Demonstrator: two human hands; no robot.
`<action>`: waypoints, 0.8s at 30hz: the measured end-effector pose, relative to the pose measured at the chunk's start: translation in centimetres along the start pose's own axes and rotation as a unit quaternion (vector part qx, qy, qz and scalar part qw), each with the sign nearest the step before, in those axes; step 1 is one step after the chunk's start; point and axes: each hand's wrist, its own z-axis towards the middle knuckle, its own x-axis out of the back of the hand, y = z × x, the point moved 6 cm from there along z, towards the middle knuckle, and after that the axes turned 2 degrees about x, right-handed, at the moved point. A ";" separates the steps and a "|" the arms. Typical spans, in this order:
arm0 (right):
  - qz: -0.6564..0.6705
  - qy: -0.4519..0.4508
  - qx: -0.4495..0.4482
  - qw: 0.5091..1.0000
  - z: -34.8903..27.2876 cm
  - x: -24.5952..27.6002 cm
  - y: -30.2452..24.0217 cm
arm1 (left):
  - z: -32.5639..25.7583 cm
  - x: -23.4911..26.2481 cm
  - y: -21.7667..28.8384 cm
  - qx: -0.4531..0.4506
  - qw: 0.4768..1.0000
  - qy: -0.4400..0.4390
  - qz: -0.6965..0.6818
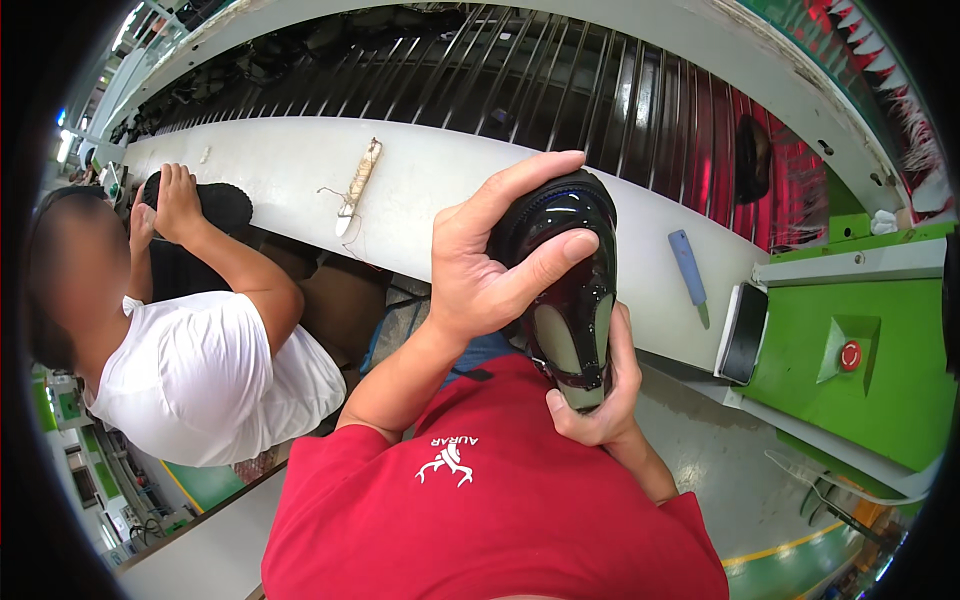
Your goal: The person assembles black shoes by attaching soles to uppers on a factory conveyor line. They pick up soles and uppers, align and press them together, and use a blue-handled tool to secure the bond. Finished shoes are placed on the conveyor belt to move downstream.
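- Black shoe [578,300]: glossy, held off the table [285,165] at its near edge, rounded end toward the far edge; height above the surface cannot be told.
- Left hand [485,255]: gripping the shoe's rounded end, thumb across the upper, fingers around the far side.
- Right hand [605,400]: gripping the shoe's narrower end from below.
- Blue-handled knife [686,265]: flat near the table's right end, blade toward the near edge.
- Wrapped-handle blade [362,180]: flat, left of the shoe, blade tip toward the near edge, loose threads alongside.
- Roller conveyor [480,85]: along the table's far edge.
- Green panel [800,370] with red button [850,355]: beyond the right end.
- Co-worker in white shirt [215,370]: near the left end, a hand on a dark piece [230,208].
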 end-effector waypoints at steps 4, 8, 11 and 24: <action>-0.010 -0.007 -0.003 1.000 0.5 0.1 -0.6 | 0.2 0.2 0.7 0.015 1.000 -0.014 0.010; 0.023 0.011 -0.001 1.000 1.2 0.0 -1.1 | 1.1 0.1 1.2 -0.037 0.999 0.018 0.007; -0.001 0.028 0.035 0.999 2.2 1.1 -1.3 | 1.5 -0.3 1.5 -0.014 0.997 0.018 -0.068; 0.151 0.165 -0.040 0.974 3.5 5.1 -1.7 | -2.1 -0.6 -1.2 0.053 0.993 0.025 -0.106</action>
